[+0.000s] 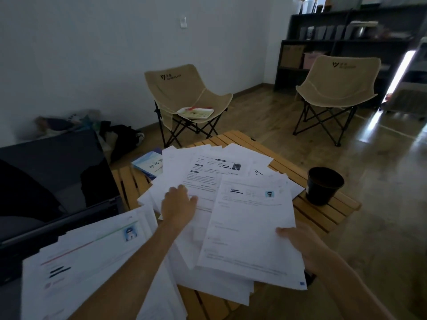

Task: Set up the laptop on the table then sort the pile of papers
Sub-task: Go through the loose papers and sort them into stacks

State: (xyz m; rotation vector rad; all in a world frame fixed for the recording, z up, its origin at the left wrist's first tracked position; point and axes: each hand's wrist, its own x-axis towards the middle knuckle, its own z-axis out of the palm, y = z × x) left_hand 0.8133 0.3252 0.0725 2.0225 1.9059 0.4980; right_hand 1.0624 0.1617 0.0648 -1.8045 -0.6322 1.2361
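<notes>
An open dark laptop (pixel 57 181) stands at the left of the slatted wooden table (pixel 323 218), its screen black. A loose pile of printed papers (pixel 208 172) spreads over the table's middle. My left hand (pixel 179 204) rests flat on the pile with fingers spread. My right hand (pixel 300 243) pinches the right edge of a small stack of sheets (pixel 249 227), thumb on top, lifted slightly over the pile. A separate stack of papers (pixel 92 262) lies at the near left, partly over the laptop's base.
A black cup (pixel 324 185) stands near the table's right edge. A blue booklet (pixel 149 163) lies at the far left of the table. Two beige folding chairs (pixel 184 100) (pixel 337 88) stand behind, one holding a tray. Dark shelves line the back right wall.
</notes>
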